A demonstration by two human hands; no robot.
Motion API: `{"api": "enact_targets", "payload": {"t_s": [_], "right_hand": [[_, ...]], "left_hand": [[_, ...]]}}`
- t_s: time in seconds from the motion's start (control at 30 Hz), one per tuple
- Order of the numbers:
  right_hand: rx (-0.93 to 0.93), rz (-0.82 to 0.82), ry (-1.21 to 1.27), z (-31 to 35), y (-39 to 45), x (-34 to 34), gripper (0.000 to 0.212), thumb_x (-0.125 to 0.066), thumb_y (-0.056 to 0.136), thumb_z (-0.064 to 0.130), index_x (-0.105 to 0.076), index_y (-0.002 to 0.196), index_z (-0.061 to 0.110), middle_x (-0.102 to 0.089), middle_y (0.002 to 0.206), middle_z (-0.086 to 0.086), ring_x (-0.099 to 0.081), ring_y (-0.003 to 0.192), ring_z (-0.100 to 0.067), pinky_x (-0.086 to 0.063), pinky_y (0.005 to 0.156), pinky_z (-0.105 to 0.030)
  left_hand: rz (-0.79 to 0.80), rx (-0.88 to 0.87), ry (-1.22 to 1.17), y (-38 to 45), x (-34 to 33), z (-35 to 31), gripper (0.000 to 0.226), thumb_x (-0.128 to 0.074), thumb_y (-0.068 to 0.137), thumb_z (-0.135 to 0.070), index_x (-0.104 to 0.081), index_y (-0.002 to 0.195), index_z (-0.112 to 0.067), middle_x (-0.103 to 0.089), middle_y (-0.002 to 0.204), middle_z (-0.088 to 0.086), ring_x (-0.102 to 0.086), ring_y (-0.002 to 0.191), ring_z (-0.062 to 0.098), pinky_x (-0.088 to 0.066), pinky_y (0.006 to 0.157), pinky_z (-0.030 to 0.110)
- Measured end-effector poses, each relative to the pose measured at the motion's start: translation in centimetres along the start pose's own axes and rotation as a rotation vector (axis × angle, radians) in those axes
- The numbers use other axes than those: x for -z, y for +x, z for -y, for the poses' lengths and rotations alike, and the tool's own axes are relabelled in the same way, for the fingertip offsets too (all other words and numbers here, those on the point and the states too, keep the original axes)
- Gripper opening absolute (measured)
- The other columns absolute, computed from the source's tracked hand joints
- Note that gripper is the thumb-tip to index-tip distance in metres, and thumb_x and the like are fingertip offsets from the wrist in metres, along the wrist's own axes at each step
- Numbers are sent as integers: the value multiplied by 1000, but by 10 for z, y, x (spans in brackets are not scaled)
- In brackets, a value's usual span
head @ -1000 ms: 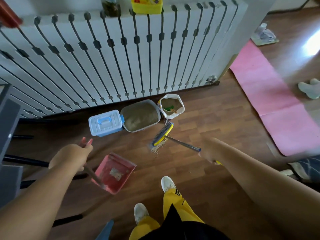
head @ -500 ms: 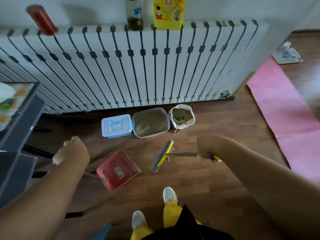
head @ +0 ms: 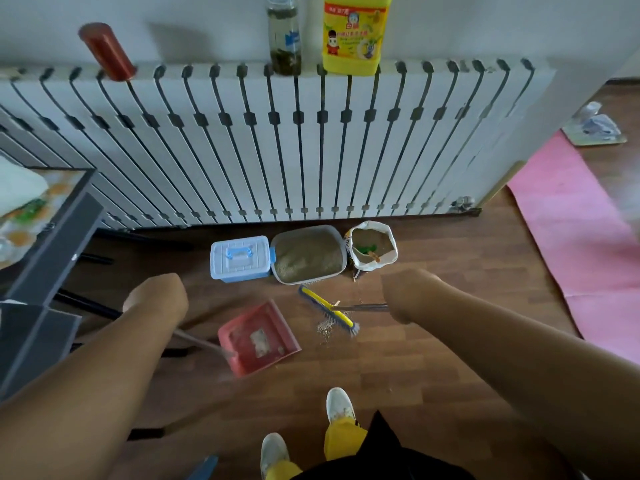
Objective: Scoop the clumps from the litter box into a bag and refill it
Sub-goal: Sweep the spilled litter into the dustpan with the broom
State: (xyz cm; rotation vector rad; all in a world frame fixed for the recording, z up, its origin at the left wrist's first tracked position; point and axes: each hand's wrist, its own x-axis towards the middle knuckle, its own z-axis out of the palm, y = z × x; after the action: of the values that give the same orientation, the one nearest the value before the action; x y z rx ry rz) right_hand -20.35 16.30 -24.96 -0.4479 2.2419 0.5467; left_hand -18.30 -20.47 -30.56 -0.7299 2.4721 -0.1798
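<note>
Against the white slatted radiator (head: 277, 140), the grey litter box of sandy litter (head: 308, 254) sat between a pale blue lidded box (head: 240, 259) and an open white bag (head: 372, 245), while your left hand (head: 156, 299) gripped the red dustpan's (head: 258, 337) handle and your right hand (head: 403, 296) the yellow-and-blue broom (head: 329, 311) beside spilled grains (head: 325, 329).

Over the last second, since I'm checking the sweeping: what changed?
The broom swung its bristles toward the dustpan, pulling spilled litter closer. The right hand kept gripping the broom, the left hand the dustpan handle. The litter box, bag and bin stayed put.
</note>
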Motion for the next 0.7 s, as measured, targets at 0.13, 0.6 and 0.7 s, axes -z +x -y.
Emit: {"api": "enact_targets", "payload": {"t_s": [0.13,0.6,0.7], "right_hand": [[-13,-16,38,1,7,0,39,-56,91,12,-57,130,13,-62,122,-3,-63,106,-25,-52,76,-35],[-186,25,109,-26,-6,25,28,-51,95,9,-62,119,15,-56,104,0,-52,89,-24,-45,73,-33],[-258,-5,77,-39,-16,19,26,-51,94,11,-64,116,17,-56,101,1,-53,89,-22,-47,74,-32]], "left_hand": [[-96,2,1,-1,3,-17,43,-49,91,-8,-48,134,-9,-55,131,16,-54,120,35,-47,92,43],[59,-445,-358,-67,8,-168,35,-57,91,-24,-55,124,-12,-57,117,8,-54,94,23,-46,72,37],[281,-471,-560,-81,7,-189,33,-55,94,-21,-58,124,-8,-60,107,6,-62,96,25,-51,85,38]]}}
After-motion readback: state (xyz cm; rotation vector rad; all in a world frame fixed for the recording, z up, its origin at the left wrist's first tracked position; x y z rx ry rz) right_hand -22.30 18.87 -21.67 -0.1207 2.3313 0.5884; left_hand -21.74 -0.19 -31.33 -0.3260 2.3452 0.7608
